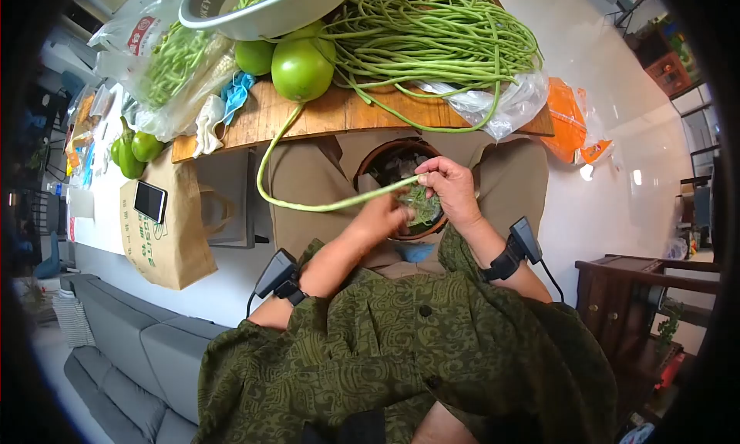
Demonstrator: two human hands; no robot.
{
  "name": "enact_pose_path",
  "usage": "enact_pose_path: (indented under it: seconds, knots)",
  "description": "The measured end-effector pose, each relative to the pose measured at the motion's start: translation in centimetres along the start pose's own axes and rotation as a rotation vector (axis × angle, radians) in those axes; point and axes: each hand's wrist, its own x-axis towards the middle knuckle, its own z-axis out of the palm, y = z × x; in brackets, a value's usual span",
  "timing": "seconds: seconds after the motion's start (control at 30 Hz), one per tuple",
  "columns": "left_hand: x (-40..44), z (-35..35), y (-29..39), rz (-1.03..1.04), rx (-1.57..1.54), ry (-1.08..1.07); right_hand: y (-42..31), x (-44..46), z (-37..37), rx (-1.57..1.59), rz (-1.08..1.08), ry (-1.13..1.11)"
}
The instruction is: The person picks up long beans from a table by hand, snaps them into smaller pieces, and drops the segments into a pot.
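A long green bean [330, 207] has one end pinched between the thumb and fingers of my right hand [451, 188]. From there it runs left, then curves up to the table edge near a round green gourd [303, 68]. My left hand [379, 216] is close under the bean, over the bin; its fingertips are smeared by motion, so I cannot tell whether they grip anything. Between my knees stands a dark round bin [362, 169] with green scraps [423, 206] inside, partly hidden by my hands.
The wooden table [354, 114] carries a heap of long beans [439, 39], a pale basin [270, 24] with cut beans, and plastic bags. Left are a paper bag [166, 243], a phone [150, 202] and eggplants [129, 155]. An orange bag [566, 120] is at right.
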Motion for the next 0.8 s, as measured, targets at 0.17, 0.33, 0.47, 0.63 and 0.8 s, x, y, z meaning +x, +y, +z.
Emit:
enact_pose_path:
  seconds: [0.17, 0.33, 0.47, 0.63, 0.8]
  knots:
    - [-0.6, -0.9, 2.7, -0.096, -0.908, 0.171, 0.4, -0.4, 0.2, 0.095, -0.012, -0.082]
    - [-0.6, -1.9, 2.2, 0.022, -0.932, 0.244, 0.1, -0.8, -0.1, 0.125, 0.039, -0.207]
    - [-0.5, -2.5, 1.6, -0.029, -0.881, 0.266, 0.0, -0.8, -0.1, 0.069, 0.076, -0.295]
    - [-0.1, -3.0, 1.9, -0.090, -0.697, 0.245, 0.2, -1.2, 0.3, -0.060, 0.129, -0.321]
    - [0.0, -2.8, 1.7, -0.081, -0.681, 0.211, 0.8, -1.2, 0.5, -0.276, -0.017, -0.375]
